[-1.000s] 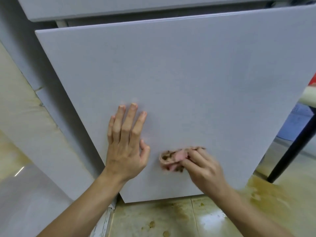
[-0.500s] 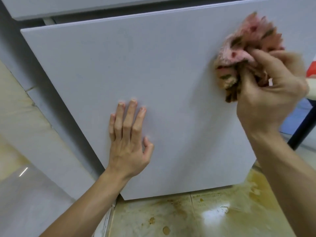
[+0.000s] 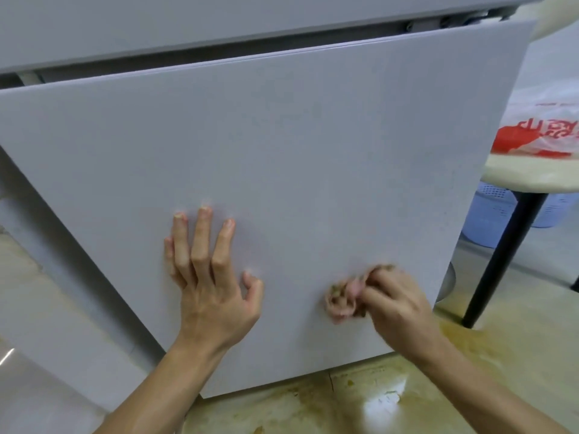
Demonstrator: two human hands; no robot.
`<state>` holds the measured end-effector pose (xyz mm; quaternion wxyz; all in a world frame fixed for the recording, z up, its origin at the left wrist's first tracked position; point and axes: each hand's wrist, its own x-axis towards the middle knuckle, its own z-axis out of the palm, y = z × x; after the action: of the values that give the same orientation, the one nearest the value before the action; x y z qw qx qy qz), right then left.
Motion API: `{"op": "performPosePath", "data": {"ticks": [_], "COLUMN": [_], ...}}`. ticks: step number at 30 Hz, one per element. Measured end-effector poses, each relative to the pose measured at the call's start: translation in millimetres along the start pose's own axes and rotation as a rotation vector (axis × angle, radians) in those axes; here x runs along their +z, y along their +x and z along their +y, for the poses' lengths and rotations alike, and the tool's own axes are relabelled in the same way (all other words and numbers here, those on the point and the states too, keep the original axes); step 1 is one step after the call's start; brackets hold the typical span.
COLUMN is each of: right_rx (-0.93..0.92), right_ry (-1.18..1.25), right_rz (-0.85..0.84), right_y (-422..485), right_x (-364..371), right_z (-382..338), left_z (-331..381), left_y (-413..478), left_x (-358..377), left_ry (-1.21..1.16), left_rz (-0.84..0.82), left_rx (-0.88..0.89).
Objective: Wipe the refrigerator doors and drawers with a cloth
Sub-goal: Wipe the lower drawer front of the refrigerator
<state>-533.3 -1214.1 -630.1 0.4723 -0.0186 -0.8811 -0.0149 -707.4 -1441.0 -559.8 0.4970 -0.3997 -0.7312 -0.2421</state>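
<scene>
Pink cloth (image 3: 341, 300) low on drawer (image 3: 282, 136), tight in right hand (image 3: 398, 305); left hand (image 3: 213, 296) flat.

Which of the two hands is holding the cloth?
The right hand grips the bunched pink cloth against the grey drawer front; the left hand only rests on it, fingers straight, holding nothing.

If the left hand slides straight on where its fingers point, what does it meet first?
Only bare drawer front: the left hand lies flat, fingers pointing up the panel. The way looks free to its top edge; the cloth is off to the side.
</scene>
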Motion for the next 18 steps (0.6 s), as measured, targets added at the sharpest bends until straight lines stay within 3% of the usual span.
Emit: {"op": "performPosePath", "data": {"ticks": [5, 8, 11, 16, 18], "right_rx": [0.256, 0.3, 0.26, 0.048, 0.014], "right_ry": [0.095, 0.106, 0.062, -0.176, -0.213], "right_rz": [0.546, 0.677, 0.556, 0.022, -0.088], "right_y": [117.6, 145.1, 101.3, -34.1, -55.0], "right_x": [-65.1, -73.9, -45.7, 2.5, -0.5], "right_z": [28.6, 36.6, 19.8, 27.1, 33.8], "left_z": [23.2, 43.5, 58.7, 69.6, 75.8], "left_y": [14.2, 23.8, 28.9, 29.2, 29.8], "left_x": [6.2, 11.2, 17.1, 29.8, 33.0], "left_ry": [-0.012, -0.027, -0.051, -0.019, -0.018], "left_rz": [-0.024, -0.01, 0.008, 0.038, 0.042], "left_rx": [0.0, 0.012, 0.022, 0.039, 0.045]}}
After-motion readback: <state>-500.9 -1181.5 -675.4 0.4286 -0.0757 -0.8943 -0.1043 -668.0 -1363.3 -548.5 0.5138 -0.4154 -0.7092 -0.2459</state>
